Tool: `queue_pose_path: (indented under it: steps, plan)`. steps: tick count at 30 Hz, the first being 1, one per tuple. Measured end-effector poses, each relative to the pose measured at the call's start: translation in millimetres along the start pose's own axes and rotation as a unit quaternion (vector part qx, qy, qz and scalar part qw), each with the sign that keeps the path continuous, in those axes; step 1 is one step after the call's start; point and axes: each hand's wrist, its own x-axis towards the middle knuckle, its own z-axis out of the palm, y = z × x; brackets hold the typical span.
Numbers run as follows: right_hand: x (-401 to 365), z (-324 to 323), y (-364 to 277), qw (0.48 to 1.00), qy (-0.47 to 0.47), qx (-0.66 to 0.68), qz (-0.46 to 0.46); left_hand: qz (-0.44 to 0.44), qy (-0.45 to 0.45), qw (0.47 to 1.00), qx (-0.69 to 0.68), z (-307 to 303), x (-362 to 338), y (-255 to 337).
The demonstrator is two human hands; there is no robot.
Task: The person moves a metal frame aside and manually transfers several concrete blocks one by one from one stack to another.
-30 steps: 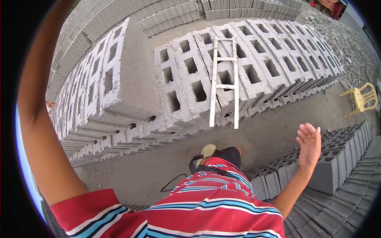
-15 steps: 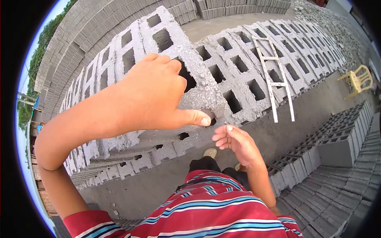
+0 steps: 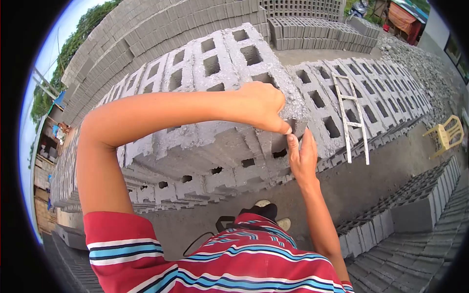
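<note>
Since half a second ago my right hand (image 3: 302,158) has risen, fingers (image 3: 294,146) pressed together under the block (image 3: 279,73) topping the right end of the stack (image 3: 205,146); my left hand (image 3: 264,105) curls over it. I judge the crumbly corner could break, dropping it.

Outdoor block yard: stacked concrete blocks (image 3: 229,58).

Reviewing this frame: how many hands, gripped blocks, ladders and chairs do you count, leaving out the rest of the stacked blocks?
hands: 2 (left hand, right hand)
gripped block: 1
white ladder: 1
yellow chair: 1
Total: 5
</note>
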Motion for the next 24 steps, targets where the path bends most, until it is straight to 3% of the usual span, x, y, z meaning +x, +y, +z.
queue_pose_path:
  steps: [4, 6, 10, 15, 16, 18, 21, 23, 24]
  plan:
    - [-1, 14, 7, 0.998, 0.066, -0.001, -0.014, 0.008, 0.080, 0.996, -0.032, 15, -6, -5]
    - [2, 22, 7, 0.986, 0.135, 0.023, -0.092, 0.008, 0.070, 0.997, -0.030, 12, -5, -5]
    - [-1, 22, 13, 0.993, 0.105, 0.007, -0.044, 0.021, 0.079, 0.996, -0.026, 14, -6, -8]
    - [1, 18, 2, 0.992, 0.103, 0.046, -0.058, 0.076, 0.109, 0.989, -0.058, 17, -1, -17]
    - [-1, 15, 10, 0.996, 0.084, 0.001, -0.035, 0.091, 0.110, 0.987, -0.070, 14, -2, -16]
    - [4, 18, 12, 0.983, 0.140, 0.006, -0.119, 0.086, 0.082, 0.987, -0.107, 8, -2, -14]
    - [0, 14, 22, 0.989, 0.110, -0.004, -0.103, 0.042, 0.030, 0.996, -0.076, 1, 5, -8]
    - [6, 9, 13, 0.984, 0.111, -0.023, -0.136, 0.059, 0.045, 0.995, -0.066, -3, 2, -7]
    - [7, 10, 13, 0.985, 0.111, -0.007, -0.131, 0.072, 0.102, 0.989, -0.076, 0, -4, -6]
